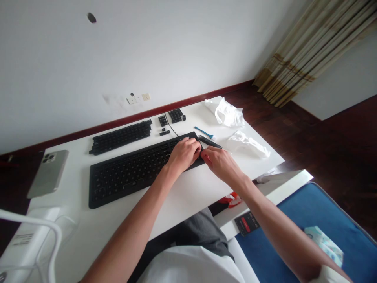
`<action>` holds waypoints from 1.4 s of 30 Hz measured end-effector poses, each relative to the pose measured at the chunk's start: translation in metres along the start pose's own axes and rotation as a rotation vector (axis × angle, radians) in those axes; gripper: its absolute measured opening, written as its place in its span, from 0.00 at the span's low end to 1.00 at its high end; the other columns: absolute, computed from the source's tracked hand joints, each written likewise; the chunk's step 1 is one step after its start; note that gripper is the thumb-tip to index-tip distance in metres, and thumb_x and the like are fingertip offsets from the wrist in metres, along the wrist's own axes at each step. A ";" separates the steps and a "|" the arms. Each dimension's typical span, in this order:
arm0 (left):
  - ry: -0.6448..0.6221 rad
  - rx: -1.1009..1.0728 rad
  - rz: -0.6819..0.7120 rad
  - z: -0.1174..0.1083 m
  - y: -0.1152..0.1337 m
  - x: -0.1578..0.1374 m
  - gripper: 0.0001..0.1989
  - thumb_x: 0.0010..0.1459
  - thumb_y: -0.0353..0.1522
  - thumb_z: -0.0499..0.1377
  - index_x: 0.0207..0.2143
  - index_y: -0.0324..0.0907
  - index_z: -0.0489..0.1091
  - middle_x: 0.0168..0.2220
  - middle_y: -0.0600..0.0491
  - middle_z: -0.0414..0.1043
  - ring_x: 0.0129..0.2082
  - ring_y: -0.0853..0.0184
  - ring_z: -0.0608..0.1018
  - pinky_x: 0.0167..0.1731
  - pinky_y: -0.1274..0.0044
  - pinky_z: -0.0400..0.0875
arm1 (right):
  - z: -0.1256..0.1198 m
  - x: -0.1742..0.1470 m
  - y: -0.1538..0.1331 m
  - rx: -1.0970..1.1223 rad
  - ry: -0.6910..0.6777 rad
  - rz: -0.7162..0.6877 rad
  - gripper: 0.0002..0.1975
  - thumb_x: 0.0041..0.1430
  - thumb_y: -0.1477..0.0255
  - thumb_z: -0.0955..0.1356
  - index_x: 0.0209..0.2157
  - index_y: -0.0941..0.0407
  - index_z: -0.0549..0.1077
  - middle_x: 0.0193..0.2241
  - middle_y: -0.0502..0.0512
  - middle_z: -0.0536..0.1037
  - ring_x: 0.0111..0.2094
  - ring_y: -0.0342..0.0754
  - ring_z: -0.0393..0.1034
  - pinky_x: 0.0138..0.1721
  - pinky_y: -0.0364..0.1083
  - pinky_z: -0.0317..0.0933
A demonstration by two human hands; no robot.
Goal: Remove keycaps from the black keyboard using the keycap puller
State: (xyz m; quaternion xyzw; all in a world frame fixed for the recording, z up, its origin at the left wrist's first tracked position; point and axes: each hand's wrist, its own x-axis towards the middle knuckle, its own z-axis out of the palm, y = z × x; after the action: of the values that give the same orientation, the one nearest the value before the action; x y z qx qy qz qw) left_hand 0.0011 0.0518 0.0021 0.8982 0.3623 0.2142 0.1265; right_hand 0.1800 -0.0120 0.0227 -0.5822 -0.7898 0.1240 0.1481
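Note:
A black keyboard (129,173) lies at a slant on the white table, its keycaps off in rows behind it. My left hand (184,153) rests over its right end, fingers bent and closed down at the right edge. Close beside it, my right hand (216,159) is closed in a pinch at that same edge; whatever is between its fingertips is hidden. Just behind my right hand lie a dark pen-like tool (210,141) and a thin blue tool (204,132). The keyboard's cable (171,125) runs back from its rear edge.
Behind the keyboard lie a large block of black keycaps (122,136) and smaller groups (176,115). Crumpled white tissues (228,113) are at the right. A phone (48,173) and white power strip (29,236) occupy the left. An open drawer (282,188) juts out below.

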 end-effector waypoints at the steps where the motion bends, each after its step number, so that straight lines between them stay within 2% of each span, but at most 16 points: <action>1: -0.014 0.012 0.007 -0.001 0.001 0.001 0.07 0.66 0.24 0.61 0.34 0.43 0.73 0.36 0.52 0.73 0.39 0.60 0.74 0.41 0.71 0.72 | 0.000 -0.001 0.000 0.004 0.000 -0.005 0.13 0.71 0.76 0.64 0.34 0.57 0.79 0.31 0.56 0.77 0.27 0.46 0.68 0.29 0.45 0.52; 9: -0.050 0.091 0.022 -0.002 0.006 -0.001 0.08 0.70 0.25 0.56 0.36 0.41 0.71 0.37 0.51 0.72 0.39 0.61 0.75 0.41 0.71 0.72 | -0.003 -0.004 0.001 0.026 0.026 0.012 0.10 0.69 0.78 0.65 0.35 0.56 0.77 0.31 0.55 0.79 0.28 0.46 0.70 0.29 0.44 0.53; 14: -0.048 0.100 0.025 -0.002 0.005 0.000 0.10 0.73 0.27 0.54 0.37 0.41 0.71 0.38 0.50 0.72 0.39 0.61 0.76 0.41 0.71 0.72 | -0.002 -0.002 -0.001 -0.008 0.015 0.021 0.10 0.68 0.78 0.65 0.33 0.56 0.76 0.30 0.55 0.77 0.26 0.45 0.66 0.28 0.45 0.50; 24: -0.103 0.141 0.059 -0.006 0.006 0.002 0.08 0.69 0.23 0.56 0.37 0.40 0.72 0.38 0.50 0.72 0.40 0.61 0.77 0.39 0.72 0.72 | -0.007 0.005 -0.004 -0.105 -0.081 -0.024 0.10 0.69 0.78 0.65 0.31 0.58 0.73 0.30 0.56 0.75 0.25 0.44 0.64 0.27 0.46 0.49; 33: -0.217 0.217 0.088 -0.012 0.008 0.008 0.11 0.68 0.21 0.53 0.42 0.38 0.74 0.42 0.49 0.74 0.38 0.61 0.79 0.37 0.73 0.73 | -0.015 0.013 -0.010 -0.205 -0.211 -0.088 0.11 0.71 0.80 0.62 0.37 0.61 0.75 0.37 0.60 0.79 0.31 0.48 0.72 0.31 0.46 0.56; 38: -0.233 0.193 0.080 -0.013 0.007 0.012 0.11 0.67 0.20 0.54 0.43 0.37 0.76 0.41 0.48 0.75 0.37 0.60 0.80 0.36 0.72 0.73 | -0.019 0.017 -0.010 -0.166 -0.235 -0.070 0.13 0.71 0.80 0.62 0.35 0.60 0.75 0.35 0.60 0.80 0.33 0.48 0.74 0.33 0.45 0.57; 42: -0.163 0.060 0.038 -0.011 0.000 0.009 0.10 0.69 0.22 0.56 0.39 0.38 0.77 0.38 0.50 0.75 0.36 0.62 0.79 0.37 0.74 0.73 | -0.019 0.019 -0.006 -0.139 -0.225 -0.045 0.14 0.70 0.80 0.62 0.31 0.59 0.75 0.32 0.58 0.79 0.30 0.47 0.73 0.31 0.45 0.55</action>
State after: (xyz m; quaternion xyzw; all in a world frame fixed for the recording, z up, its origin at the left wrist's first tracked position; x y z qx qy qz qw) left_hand 0.0017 0.0587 0.0143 0.9228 0.3399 0.1317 0.1247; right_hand 0.1761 0.0049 0.0439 -0.5557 -0.8209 0.1300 0.0207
